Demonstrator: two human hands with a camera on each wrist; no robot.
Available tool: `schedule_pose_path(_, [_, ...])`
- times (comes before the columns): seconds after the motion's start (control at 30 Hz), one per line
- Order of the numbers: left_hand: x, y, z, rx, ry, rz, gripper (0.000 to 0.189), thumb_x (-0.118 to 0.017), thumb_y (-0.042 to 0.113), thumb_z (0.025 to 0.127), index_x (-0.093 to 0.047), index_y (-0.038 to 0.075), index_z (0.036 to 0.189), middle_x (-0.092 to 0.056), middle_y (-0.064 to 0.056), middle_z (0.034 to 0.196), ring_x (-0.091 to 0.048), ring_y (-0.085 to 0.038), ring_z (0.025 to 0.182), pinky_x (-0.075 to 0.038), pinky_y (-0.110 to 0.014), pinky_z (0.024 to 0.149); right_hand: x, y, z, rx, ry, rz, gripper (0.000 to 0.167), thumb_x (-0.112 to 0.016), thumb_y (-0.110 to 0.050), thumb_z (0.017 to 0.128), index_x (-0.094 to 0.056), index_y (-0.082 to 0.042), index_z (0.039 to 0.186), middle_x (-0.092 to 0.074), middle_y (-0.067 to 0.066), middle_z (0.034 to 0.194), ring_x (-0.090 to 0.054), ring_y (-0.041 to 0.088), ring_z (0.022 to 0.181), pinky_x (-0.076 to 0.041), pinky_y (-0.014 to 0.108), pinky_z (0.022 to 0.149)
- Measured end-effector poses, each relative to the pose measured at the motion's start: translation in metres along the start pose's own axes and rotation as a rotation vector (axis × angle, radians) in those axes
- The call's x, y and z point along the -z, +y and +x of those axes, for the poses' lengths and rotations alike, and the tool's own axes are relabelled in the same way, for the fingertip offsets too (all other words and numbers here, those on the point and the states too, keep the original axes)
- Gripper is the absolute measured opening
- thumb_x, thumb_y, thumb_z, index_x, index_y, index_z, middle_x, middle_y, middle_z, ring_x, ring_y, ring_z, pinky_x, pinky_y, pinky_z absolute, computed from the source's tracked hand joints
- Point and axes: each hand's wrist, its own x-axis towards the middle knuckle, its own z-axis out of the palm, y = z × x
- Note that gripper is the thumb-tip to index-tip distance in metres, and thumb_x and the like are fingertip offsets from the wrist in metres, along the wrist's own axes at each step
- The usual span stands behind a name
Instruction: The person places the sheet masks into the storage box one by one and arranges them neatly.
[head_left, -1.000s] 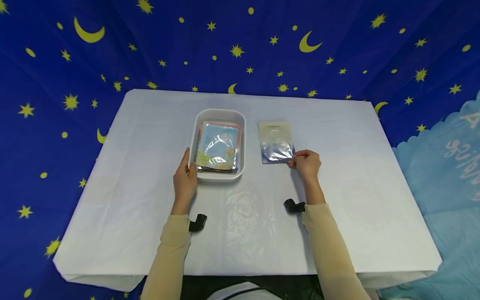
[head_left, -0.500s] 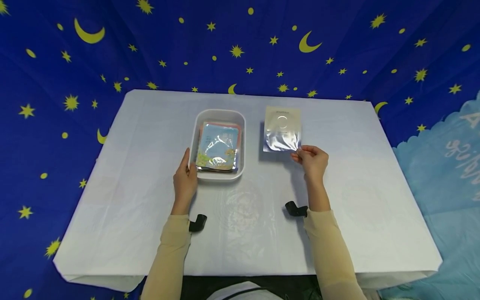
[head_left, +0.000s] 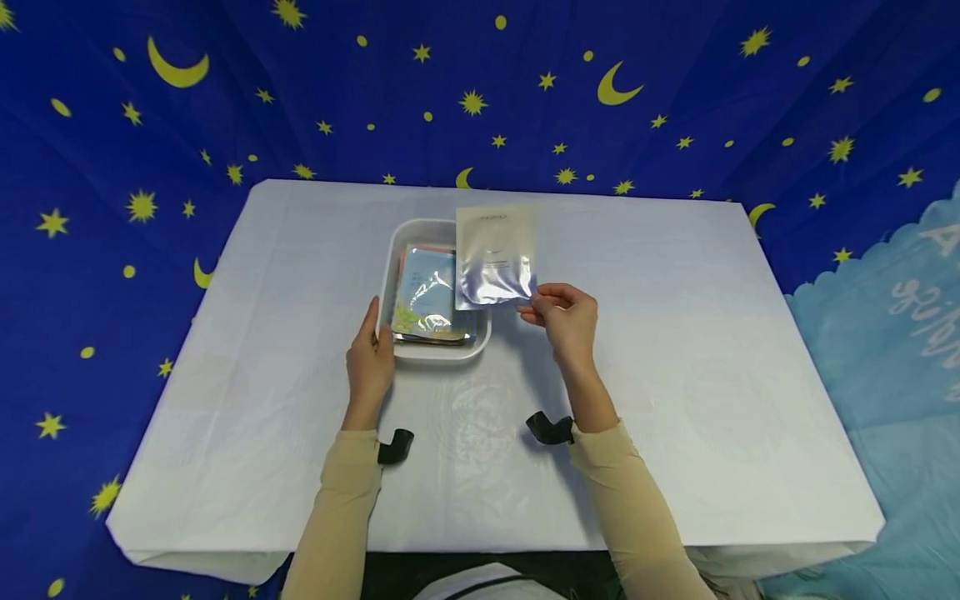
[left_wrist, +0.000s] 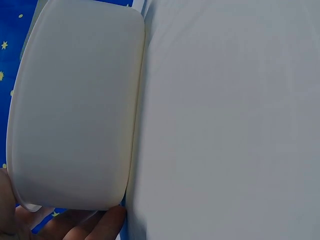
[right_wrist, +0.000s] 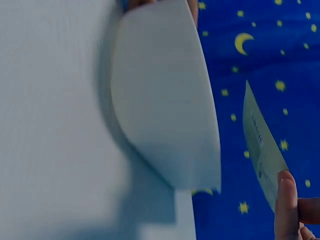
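Note:
My right hand pinches the lower right corner of a beige-and-silver sheet mask packet between thumb and fingers. The packet is raised and overlaps the right side of a white plastic tub in the head view. In the right wrist view the packet shows nearly edge-on beyond the thumb. Inside the tub lies a small stack of packets, a light blue one on top, partly hidden by the raised packet. My left hand holds the tub's near left corner, fingers along the outer wall, thumb by the rim.
A white cloth covers the table. Behind it hangs a dark blue curtain with yellow moons and stars, and a light blue fabric is at the right. A black wrist camera sits on each forearm.
My right hand has lifted the beige-and-silver sheet mask packet off the table and carried it left to over the tub's right side. My left hand and the tub have stayed put.

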Motion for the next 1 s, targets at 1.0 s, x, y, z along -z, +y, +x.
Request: schedule_pose_path(1.0, [-0.003, -0.001, -0.001, -0.008, -0.003, 0.007, 0.051, -0.043, 0.016, 0.101, -0.038, 0.018, 0.152, -0.037, -0.002, 0.066, -0.029, -0.007, 0.051, -0.029, -0.027, 0.049, -0.045, 0.019, -0.019, 0.376, -0.166, -0.555, 0.014, -0.071, -0.01, 0.087, -0.07, 0.005, 0.089, -0.071, 0.015, 0.074, -0.069, 0.028, 0.058, -0.048, 0.017, 0.05])
